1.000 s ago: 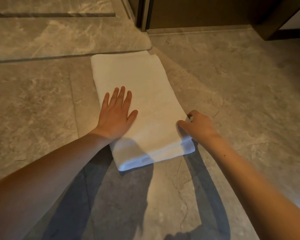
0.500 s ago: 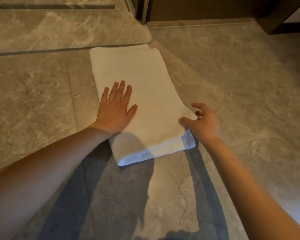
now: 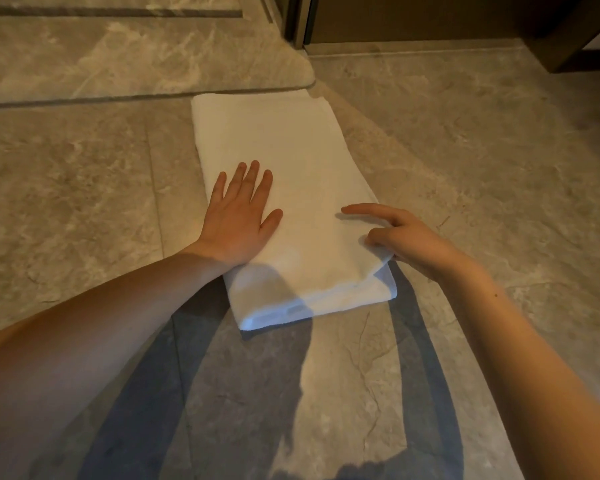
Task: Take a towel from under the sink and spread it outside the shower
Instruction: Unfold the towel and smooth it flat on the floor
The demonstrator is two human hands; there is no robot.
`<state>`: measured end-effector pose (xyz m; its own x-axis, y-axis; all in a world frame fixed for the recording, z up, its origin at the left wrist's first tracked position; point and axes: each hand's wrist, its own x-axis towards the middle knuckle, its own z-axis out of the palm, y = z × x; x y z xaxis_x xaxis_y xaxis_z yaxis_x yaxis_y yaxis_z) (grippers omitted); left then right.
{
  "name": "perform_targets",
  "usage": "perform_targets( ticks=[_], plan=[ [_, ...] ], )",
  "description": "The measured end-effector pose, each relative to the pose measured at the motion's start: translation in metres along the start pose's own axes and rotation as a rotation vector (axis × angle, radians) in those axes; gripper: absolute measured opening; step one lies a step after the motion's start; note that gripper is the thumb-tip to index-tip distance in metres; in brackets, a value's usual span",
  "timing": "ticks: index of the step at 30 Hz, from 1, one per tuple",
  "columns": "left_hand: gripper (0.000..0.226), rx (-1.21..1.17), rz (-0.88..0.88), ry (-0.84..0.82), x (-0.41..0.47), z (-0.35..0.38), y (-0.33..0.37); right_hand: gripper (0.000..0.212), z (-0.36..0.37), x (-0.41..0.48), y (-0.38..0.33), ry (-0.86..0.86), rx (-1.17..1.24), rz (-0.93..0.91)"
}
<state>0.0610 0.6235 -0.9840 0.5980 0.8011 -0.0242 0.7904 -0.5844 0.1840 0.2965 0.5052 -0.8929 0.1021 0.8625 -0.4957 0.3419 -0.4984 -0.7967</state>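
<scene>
A white towel (image 3: 291, 161) lies folded in a long rectangle on the marble floor, its far end against the shower threshold. My left hand (image 3: 239, 216) rests flat on the towel's left side, fingers spread, palm down. My right hand (image 3: 402, 237) is at the towel's near right edge. Its index finger stretches over the top layer and its thumb sits at the fold, where that layer is slightly lifted. Whether the thumb pinches the cloth is unclear.
The raised shower threshold (image 3: 146, 95) runs across the far left, with shower floor behind it. A metal door frame (image 3: 300, 22) stands at the top centre, and a dark wooden cabinet (image 3: 568, 36) fills the top right. Marble floor surrounds the towel.
My right hand let go of its closed pinch on the towel's right edge, opened, and slid its index finger onto the top layer. The left hand stayed flat on the towel.
</scene>
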Motion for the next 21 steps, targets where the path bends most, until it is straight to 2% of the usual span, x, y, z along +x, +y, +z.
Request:
perform_targets(
  ticks=[3,8,12,15,21],
  plan=[
    [0.067,0.005,0.003,-0.002,0.000,0.000,0.000,0.052,0.005,0.000,0.002,0.089,0.076,0.039],
    [0.069,-0.028,-0.006,-0.073,0.003,-0.001,-0.001,0.058,0.021,-0.004,-0.002,0.273,0.060,-0.111],
    [0.071,-0.337,-0.060,-0.200,0.017,-0.020,-0.004,0.070,0.036,-0.002,-0.019,0.255,0.009,-0.230],
    [0.065,-0.566,-0.146,-0.178,0.024,-0.039,0.000,0.069,0.044,0.000,-0.026,0.264,0.014,-0.207],
    [0.051,-0.521,-0.072,-0.261,0.017,-0.046,-0.004,0.057,0.044,-0.002,-0.019,0.246,-0.146,-0.100]
  ],
)
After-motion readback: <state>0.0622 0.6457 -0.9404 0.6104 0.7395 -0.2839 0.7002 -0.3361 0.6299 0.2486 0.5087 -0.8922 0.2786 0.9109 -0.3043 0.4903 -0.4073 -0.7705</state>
